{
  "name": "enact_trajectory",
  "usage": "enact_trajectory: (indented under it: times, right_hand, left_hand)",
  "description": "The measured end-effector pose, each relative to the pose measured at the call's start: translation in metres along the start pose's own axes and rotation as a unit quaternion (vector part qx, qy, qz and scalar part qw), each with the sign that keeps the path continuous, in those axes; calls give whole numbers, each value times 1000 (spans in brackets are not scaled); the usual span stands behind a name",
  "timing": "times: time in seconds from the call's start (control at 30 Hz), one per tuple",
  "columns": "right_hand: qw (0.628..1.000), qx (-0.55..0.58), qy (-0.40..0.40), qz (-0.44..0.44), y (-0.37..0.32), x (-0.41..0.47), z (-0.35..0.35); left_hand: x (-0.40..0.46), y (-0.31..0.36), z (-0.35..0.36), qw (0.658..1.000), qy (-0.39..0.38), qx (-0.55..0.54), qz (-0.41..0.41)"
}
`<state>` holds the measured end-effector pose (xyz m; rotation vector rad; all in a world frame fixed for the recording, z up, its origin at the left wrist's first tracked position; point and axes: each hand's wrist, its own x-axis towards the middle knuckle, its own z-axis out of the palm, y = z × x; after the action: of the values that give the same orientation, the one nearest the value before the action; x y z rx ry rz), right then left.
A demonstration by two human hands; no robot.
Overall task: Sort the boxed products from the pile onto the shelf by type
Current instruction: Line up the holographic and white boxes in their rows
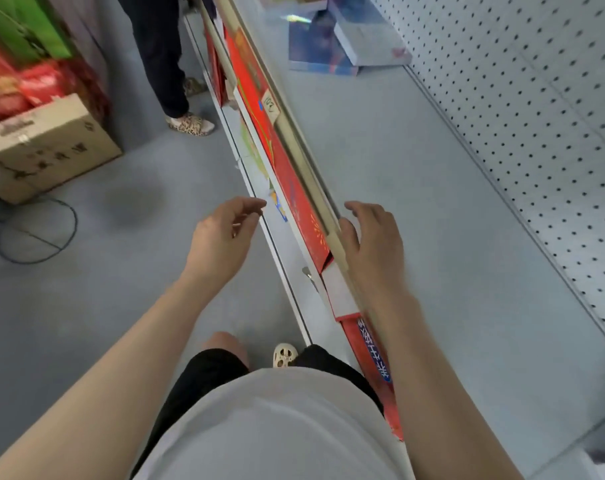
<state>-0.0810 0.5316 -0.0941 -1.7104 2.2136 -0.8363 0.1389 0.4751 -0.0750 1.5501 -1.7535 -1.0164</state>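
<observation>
Fingers of the right hand are spread and relaxed, holding nothing, hovering over the near front lip of the shelf. Left hand is also empty, fingers loosely curled, thumb near forefinger, out over the floor just left of the shelf edge.

Largest first: the shelf deck runs near-right to far-left, pegboard back on its right. Blue boxes lie stacked flat at its far end, the top one skewed across the lower. Red boxes sit on the tier below, on edge, long axis parallel to the shelf lip, faces toward the aisle. A cardboard carton and red packages are far left on the floor, probably the pile. Another person's legs stand by the far shelf end.

Risks, my read: both hands are empty, so the next box means a turn to the pile, where the floor cable is a trip hazard. The skewed blue stack could slide if nudged.
</observation>
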Motion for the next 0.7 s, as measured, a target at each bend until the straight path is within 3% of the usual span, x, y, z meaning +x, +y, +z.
enact_trajectory:
  times: [0.23,0.57,0.7]
  right_hand:
    - [998,-27,32,45,-6,101,34]
    - [976,-79,116,167,-31,243,78]
    - [971,-102,102,191,-27,309,77]
  left_hand:
    - [146,-11,-19,999,-22,9,37]
    - [362,-10,-41,980,-158,32,117]
    - [420,6,-27,963,-194,81,166]
